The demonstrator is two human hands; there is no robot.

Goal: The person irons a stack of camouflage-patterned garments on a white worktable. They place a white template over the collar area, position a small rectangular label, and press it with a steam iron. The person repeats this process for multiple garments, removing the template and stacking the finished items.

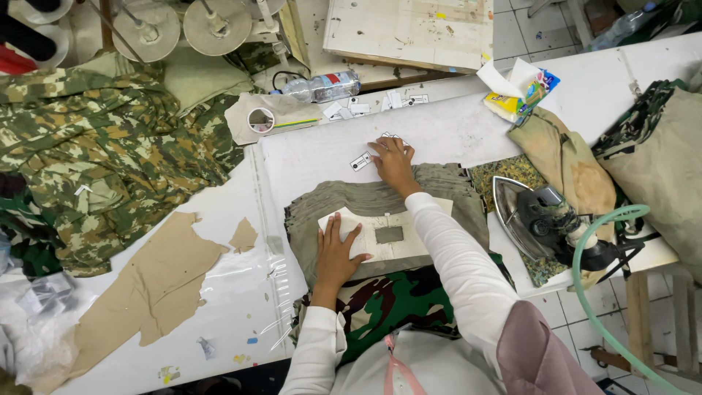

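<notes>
Nearest the camera are the person's white sleeves and a camouflage piece [387, 303] draped at the bench edge. Just above it lies a stack of olive-grey cut cloth [380, 208], its long axis running left to right across the bench [219, 212], with a pale template [380, 238] on top bearing a small grey patch [389, 234].

The left hand [338, 252] lies flat, fingers spread, pressing the left end of the template; nothing is pinched. The patch sits just to its right, close by.

The right hand [393, 162] reaches farther out, past the far edge of the stack, fingers curled down on small white labels [361, 162] on the bare bench (whether one is actually pinched cannot be told). So the labels lie ahead of the stack and away from the body, nearer the right hand; the left hand is well short of them.

Farther right, a steam iron [537, 219] rests apart from both hands, its green hose [585, 256] looping toward the floor.
</notes>
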